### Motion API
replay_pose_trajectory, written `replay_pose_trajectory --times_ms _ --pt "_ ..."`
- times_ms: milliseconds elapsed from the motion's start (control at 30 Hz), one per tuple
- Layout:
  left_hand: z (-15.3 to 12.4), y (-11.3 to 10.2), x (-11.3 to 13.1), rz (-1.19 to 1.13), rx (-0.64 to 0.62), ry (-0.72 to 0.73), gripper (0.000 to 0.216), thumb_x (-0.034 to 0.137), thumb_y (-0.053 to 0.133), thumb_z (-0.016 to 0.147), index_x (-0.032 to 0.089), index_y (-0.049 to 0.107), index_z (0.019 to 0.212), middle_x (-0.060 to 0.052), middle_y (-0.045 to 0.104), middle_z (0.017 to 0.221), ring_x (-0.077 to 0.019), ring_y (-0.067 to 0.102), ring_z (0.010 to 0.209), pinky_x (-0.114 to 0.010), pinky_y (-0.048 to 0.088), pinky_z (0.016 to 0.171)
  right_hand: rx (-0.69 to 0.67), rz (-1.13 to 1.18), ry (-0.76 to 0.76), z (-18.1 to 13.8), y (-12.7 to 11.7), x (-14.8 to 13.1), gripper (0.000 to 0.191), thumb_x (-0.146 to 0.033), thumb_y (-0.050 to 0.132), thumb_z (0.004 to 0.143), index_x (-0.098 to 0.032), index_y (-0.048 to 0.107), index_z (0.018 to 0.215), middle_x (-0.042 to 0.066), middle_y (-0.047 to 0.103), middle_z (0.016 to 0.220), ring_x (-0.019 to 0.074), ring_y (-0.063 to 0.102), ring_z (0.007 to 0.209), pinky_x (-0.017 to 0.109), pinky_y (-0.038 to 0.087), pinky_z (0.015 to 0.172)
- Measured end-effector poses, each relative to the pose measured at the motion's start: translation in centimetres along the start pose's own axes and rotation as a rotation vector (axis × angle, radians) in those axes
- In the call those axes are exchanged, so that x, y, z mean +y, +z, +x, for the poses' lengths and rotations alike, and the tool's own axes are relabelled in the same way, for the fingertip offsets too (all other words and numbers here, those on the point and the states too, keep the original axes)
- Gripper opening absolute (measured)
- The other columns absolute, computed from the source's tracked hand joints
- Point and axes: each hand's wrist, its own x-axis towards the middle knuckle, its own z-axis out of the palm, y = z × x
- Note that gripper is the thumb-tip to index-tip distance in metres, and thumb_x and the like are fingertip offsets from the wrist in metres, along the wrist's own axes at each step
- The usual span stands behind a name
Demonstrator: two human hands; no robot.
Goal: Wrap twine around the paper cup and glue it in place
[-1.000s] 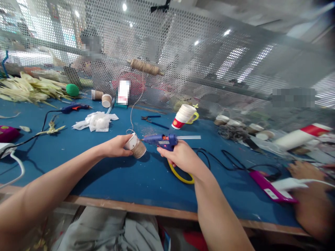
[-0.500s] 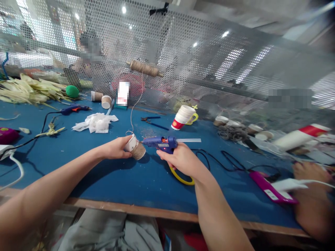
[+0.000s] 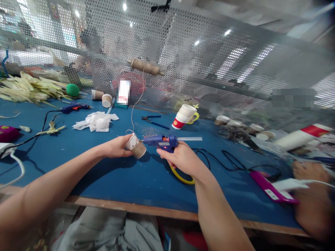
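In the head view, the left hand (image 3: 115, 146) was closed around a small paper cup (image 3: 135, 146) that lay on its side just above the blue counter (image 3: 117, 181). The open end of the cup was in the palm, and the lower part was wrapped in brown twine. A thin strand of twine (image 3: 134, 108) ran up from the cup to a twine spool (image 3: 145, 67) that hung on the perforated metal screen (image 3: 209, 69).

The right hand (image 3: 180, 158) was wrapped around the grip of a blue glue gun (image 3: 161, 141). Its nozzle pointed left and touched the side of the cup, or came very close to it. A clear glue stick (image 3: 190, 138) stuck out of the back of the gun, and a yellow loop (image 3: 180, 177) lay under this hand.

Farther back on the counter were a stack of paper cups (image 3: 183, 116), a pair of pliers (image 3: 151, 120), some white scraps (image 3: 95, 122) and a second glue gun (image 3: 74, 107). Dried leaves (image 3: 28, 89) and a green ball (image 3: 72, 90) lay at the far left. At the right edge, the hand of another person (image 3: 309, 170) rested near a pink device (image 3: 270, 190).
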Motion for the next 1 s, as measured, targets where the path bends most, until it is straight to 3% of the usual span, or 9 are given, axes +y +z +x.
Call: replay_pose_trajectory --times_ms 633,1000 --pt "0.04 0.04 -0.08 -0.008 0.002 0.013 0.030 0.021 0.053 0.066 0.014 0.046 0.095 -0.004 0.058 0.084 -0.0161 0.054 0.075 -0.026 0.042 0.068 0.006 -0.008 0.027 -0.39 0.17 -0.42 0.026 -0.036 0.051 0.070 -0.016 0.050 0.054 -0.001 0.047 0.037 0.0094 0.045 0.035 0.021 0.039 0.039" --pt "-0.01 -0.15 0.26 -0.037 -0.014 0.014 0.035 0.018 0.053 0.066 0.013 0.045 0.100 -0.005 0.057 0.091 -0.0163 0.053 0.081 -0.027 0.041 0.073 -0.029 -0.025 -0.042 -0.58 0.58 -0.32 0.026 -0.035 0.051 0.070 -0.016 0.051 0.054 -0.002 0.048 0.038 0.0086 0.046 0.035 0.020 0.037 0.038"
